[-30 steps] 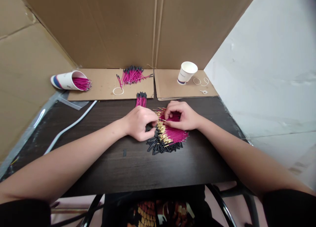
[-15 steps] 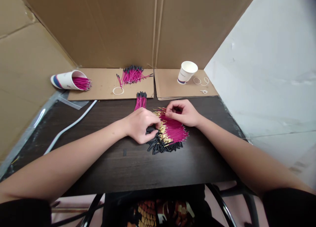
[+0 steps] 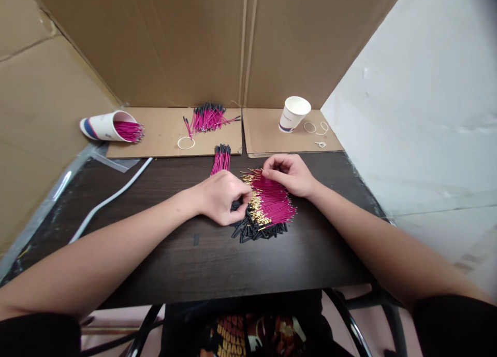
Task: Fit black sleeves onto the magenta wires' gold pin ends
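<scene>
My left hand (image 3: 225, 197) is closed at the left edge of a pile of magenta wires (image 3: 274, 204) with gold tips. Its thumb and index finger are pinched together; anything between them is too small to make out. Black sleeves (image 3: 254, 232) lie heaped under and in front of the wires. Over the upper right of the pile, my right hand (image 3: 288, 174) is closed, thumb against fingertips, and what it may grip cannot be made out. Behind my left hand lies a bundle of magenta wires with black ends (image 3: 221, 159).
On cardboard (image 3: 155, 145) at the back lie more black-ended wires (image 3: 208, 117) and a white ring (image 3: 186, 143). A tipped cup (image 3: 104, 127) holds magenta wires. An upright cup (image 3: 294, 113) stands at the right beside rubber bands (image 3: 321, 129). A pale cable (image 3: 112, 196) crosses the left side.
The thumb and index finger of my left hand have come together. My right hand has shifted slightly, and its fingers have closed up.
</scene>
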`<action>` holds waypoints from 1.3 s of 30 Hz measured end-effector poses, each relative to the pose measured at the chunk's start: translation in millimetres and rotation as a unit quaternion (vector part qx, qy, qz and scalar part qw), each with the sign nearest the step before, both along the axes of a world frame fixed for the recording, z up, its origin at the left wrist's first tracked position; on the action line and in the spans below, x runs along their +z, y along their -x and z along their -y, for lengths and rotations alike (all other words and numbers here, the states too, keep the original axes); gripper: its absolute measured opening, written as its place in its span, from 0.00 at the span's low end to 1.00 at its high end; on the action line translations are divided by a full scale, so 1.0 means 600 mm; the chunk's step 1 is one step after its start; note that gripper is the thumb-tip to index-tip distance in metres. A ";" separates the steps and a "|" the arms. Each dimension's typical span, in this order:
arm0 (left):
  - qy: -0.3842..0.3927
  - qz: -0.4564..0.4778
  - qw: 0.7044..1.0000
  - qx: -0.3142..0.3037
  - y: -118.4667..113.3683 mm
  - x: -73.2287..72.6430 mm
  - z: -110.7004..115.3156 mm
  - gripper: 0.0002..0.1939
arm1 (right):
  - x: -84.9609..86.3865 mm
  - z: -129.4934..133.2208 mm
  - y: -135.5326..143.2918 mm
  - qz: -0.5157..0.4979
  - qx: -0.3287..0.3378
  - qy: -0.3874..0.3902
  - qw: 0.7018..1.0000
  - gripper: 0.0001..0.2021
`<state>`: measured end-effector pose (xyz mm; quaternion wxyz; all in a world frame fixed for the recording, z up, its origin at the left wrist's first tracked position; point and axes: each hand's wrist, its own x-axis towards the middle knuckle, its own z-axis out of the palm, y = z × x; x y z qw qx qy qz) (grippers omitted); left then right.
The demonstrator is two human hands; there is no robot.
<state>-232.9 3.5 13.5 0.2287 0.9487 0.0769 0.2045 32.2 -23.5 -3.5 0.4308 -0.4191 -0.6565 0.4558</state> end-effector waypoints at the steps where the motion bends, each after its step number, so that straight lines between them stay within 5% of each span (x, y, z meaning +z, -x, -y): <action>1: 0.008 0.010 1.000 0.003 0.000 -0.001 0.000 0.03 | 0.000 0.000 0.001 -0.011 0.001 0.005 1.000 0.17; 9: 0.038 0.123 0.985 0.118 -0.010 -0.009 0.003 0.02 | -0.011 -0.001 0.010 -0.087 -0.063 0.000 0.994 0.19; 15: 0.021 0.127 0.974 0.186 -0.014 -0.016 0.001 0.01 | -0.006 0.011 0.020 -0.027 -0.089 -0.096 0.991 0.13; 34: 0.002 0.100 0.974 0.203 -0.015 -0.016 0.001 0.03 | 0.002 0.029 0.027 0.069 -0.066 -0.166 0.981 0.05; 39: -0.003 0.093 0.975 0.200 -0.015 -0.017 0.002 0.02 | 0.010 0.030 0.025 0.129 -0.064 -0.244 0.959 0.02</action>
